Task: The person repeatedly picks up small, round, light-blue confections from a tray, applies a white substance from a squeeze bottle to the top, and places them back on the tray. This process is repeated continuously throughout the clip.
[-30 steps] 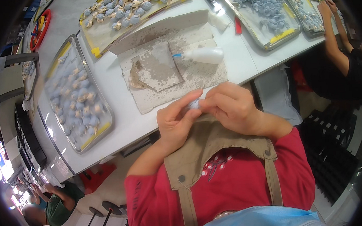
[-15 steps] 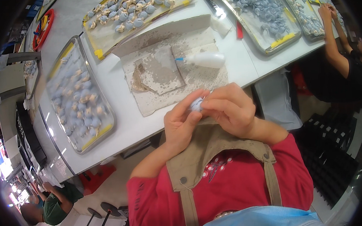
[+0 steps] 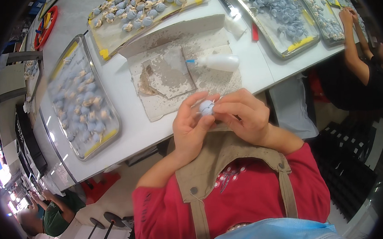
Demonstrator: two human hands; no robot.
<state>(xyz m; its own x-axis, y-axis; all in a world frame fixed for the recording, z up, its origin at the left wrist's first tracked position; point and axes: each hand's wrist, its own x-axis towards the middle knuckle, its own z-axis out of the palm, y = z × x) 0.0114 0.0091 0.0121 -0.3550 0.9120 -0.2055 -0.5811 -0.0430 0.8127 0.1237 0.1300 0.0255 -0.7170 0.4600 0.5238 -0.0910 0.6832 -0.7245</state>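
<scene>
Between my two hands, just off the table's near edge, is a small rounded pale blue piece (image 3: 206,107). My left hand (image 3: 191,124) closes on it with thumb and fingers from the left. From the right, the thumb and fingertips of my right hand (image 3: 242,116) pinch its other side. Part of the piece is hidden by the fingers. Beyond my hands lies a stained cardboard sheet (image 3: 149,109) with a smaller square board (image 3: 171,72) on it. A white squeeze bottle (image 3: 220,63) with a blue tip rests on its side there.
A metal tray (image 3: 118,119) of blue-and-cream pieces stands at the left. Another such tray (image 3: 104,51) is at the back, and a tray of blue shell-like pieces (image 3: 277,11) at the right. A co-worker's arms (image 3: 354,44) reach in at far right; another person (image 3: 57,215) is at lower left.
The pale blue piece shows more fully between my hands, turned slightly. My left fingers have spread a little around it. The view has shifted slightly.
</scene>
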